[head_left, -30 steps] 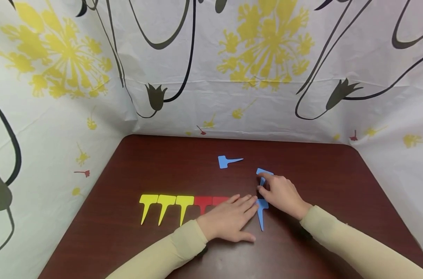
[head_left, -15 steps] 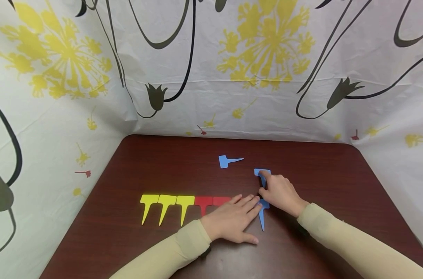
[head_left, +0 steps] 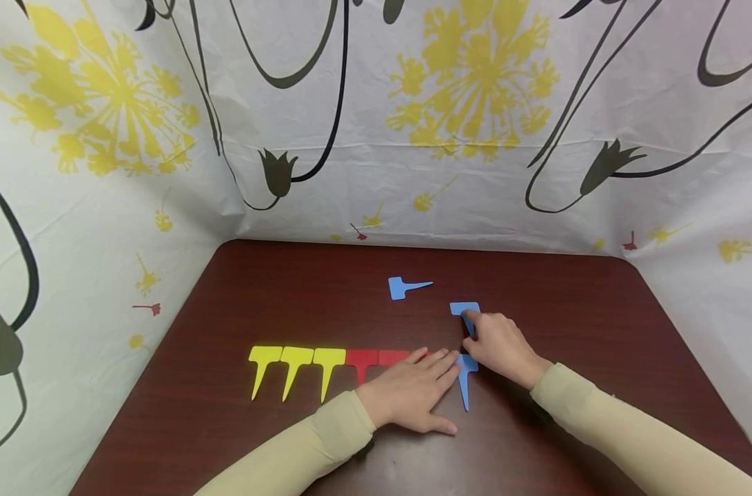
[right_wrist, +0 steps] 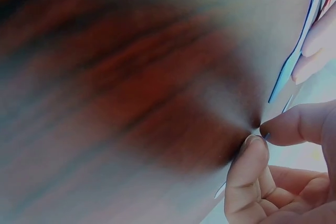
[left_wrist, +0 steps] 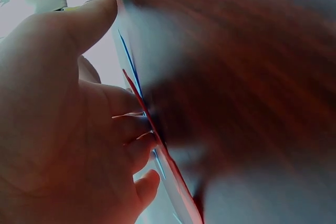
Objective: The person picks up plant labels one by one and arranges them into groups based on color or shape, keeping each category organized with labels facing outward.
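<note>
T-shaped plant labels lie in a row on the brown table. My left hand (head_left: 409,389) rests flat with fingers spread over the red labels (head_left: 361,357), covering part of them. Its fingertips reach the left edge of a blue label (head_left: 466,379) at the row's right end. Just beyond that, my right hand (head_left: 502,348) pinches another blue plant label (head_left: 459,308) by its stem, head pointing away. In the right wrist view, thumb and index finger (right_wrist: 289,121) meet on a sliver of blue. The left wrist view has a red label (left_wrist: 173,169) edge-on under the fingers.
Several yellow labels (head_left: 297,355) form the left part of the row. One loose blue label (head_left: 397,288) lies farther back, stem to the right. A patterned white cloth (head_left: 351,186) stands around the table's (head_left: 165,427) back and sides.
The pinched blue label has turned a little and shifted slightly left, its stem now slanting to the lower right. My left hand stays on the row, nearly still.
</note>
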Tool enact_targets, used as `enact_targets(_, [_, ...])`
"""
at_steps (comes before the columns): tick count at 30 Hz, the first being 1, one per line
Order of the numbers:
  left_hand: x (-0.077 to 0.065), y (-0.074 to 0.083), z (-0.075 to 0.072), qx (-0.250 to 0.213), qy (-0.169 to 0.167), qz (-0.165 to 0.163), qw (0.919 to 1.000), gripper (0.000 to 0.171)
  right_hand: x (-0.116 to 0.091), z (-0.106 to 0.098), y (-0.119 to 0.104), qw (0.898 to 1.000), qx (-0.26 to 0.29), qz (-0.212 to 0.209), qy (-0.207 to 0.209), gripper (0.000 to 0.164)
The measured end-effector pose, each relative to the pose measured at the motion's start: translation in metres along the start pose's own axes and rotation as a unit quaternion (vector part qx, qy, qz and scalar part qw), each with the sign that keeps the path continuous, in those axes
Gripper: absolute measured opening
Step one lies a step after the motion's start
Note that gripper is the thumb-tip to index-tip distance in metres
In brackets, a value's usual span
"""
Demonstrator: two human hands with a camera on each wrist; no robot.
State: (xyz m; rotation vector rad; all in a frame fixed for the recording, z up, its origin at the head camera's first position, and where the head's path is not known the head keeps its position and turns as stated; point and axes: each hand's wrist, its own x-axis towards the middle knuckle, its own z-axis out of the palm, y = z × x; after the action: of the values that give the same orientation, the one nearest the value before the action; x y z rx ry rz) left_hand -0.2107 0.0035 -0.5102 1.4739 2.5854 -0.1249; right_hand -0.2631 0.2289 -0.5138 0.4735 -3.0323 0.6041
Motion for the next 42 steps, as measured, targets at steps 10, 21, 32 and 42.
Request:
enact_targets(10, [0.001,-0.001,0.000,0.000,-0.003,-0.004,1.0000,0.097,-0.005,-0.005,0.000,1.000,0.003,-0.006,0.009,0.053])
enact_targets(21, [0.001,-0.001,-0.001,0.001,-0.004,-0.006,1.0000,0.096,-0.026,-0.022,0.005,0.998,-0.036,-0.033,0.033,0.041])
enact_targets(32, [-0.001,-0.001,-0.001,0.007,0.001,-0.005,1.0000,0.096,-0.052,-0.033,0.004,0.995,-0.088,-0.040,0.034,0.027])
enact_targets(42, [0.001,-0.002,0.001,0.006,-0.001,-0.004,1.0000,0.097,-0.078,-0.034,-0.007,0.995,-0.077,-0.044,0.045,0.021])
